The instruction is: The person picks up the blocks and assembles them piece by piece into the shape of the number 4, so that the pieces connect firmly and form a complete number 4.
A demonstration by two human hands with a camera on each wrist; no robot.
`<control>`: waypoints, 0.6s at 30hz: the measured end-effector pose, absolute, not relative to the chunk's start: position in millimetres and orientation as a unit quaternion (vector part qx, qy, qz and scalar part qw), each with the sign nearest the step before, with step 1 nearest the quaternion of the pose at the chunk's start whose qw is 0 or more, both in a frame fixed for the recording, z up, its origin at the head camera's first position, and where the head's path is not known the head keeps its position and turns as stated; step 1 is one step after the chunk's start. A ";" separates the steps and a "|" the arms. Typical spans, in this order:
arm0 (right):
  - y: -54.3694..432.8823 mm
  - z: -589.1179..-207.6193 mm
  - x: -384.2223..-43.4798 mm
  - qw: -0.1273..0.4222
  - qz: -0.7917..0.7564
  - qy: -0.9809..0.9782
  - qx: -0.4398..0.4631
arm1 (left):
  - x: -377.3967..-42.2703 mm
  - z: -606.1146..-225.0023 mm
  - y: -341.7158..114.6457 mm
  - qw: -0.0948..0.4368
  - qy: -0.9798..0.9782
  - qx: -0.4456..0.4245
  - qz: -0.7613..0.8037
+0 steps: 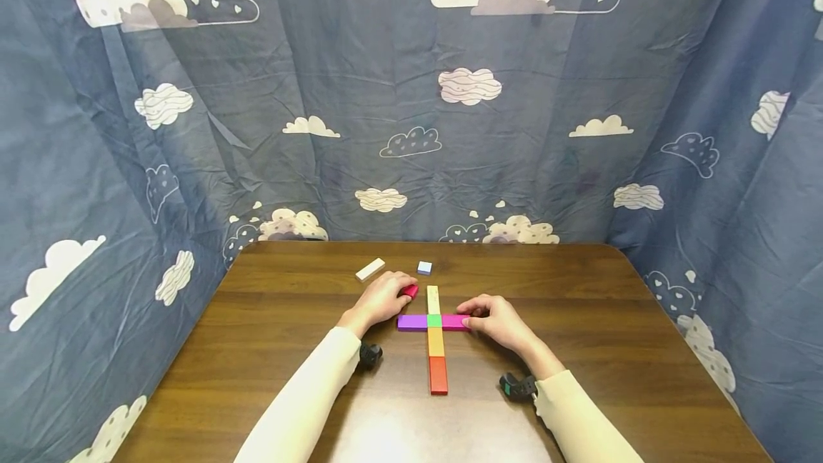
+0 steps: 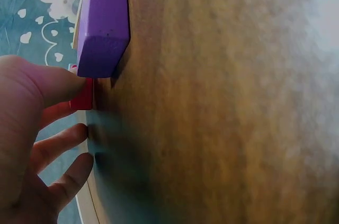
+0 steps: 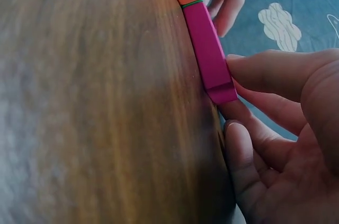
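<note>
Going left to right across the tabletop (image 1: 257,320), first up is a white block (image 1: 370,269) lying at a slant, off by itself near the back. Just in front of it the left hand (image 1: 381,299) has a crimson block (image 1: 409,292) in its grip, thumb and finger pinching it near the cross in the middle. From the head view you mostly get the back of that hand; the left wrist camera shows the thumb on the block and the lower fingers spread apart (plus a big close-up of the end of the purple block (image 1: 412,323), which looks modest from above). That purple one is the left arm of the cross. A small light blue block (image 1: 424,268) sits apart, behind the pattern. Then comes the upright line: pale yellow block (image 1: 434,299) at the back, green block (image 1: 434,321) at the crossing, then orange block (image 1: 436,341) and red block (image 1: 438,375) toward the person. On the right, the magenta block (image 1: 454,323) touches the green, with its outer end in the right hand's (image 1: 500,319) grip. The right wrist view shows the thumb against its side and fingers tucked behind, but there the green is only a thin sliver.
</note>
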State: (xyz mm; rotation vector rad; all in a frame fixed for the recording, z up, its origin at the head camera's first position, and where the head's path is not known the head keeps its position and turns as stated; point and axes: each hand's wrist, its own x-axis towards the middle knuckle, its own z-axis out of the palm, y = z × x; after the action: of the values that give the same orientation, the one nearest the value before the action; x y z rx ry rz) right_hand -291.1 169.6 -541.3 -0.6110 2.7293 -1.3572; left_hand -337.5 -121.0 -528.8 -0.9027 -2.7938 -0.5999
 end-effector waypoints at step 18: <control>170.1 -541.0 -287.7 0.001 -0.433 0.877 -0.207 | -339.3 -530.4 -116.8 0.090 -0.932 -0.295 -0.192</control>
State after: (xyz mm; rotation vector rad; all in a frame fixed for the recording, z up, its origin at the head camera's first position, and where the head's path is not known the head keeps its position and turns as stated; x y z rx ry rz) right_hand -287.7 170.1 -541.0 -0.6513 2.7538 -1.3588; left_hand -339.3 -116.8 -530.4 -0.8756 -2.7696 -0.5718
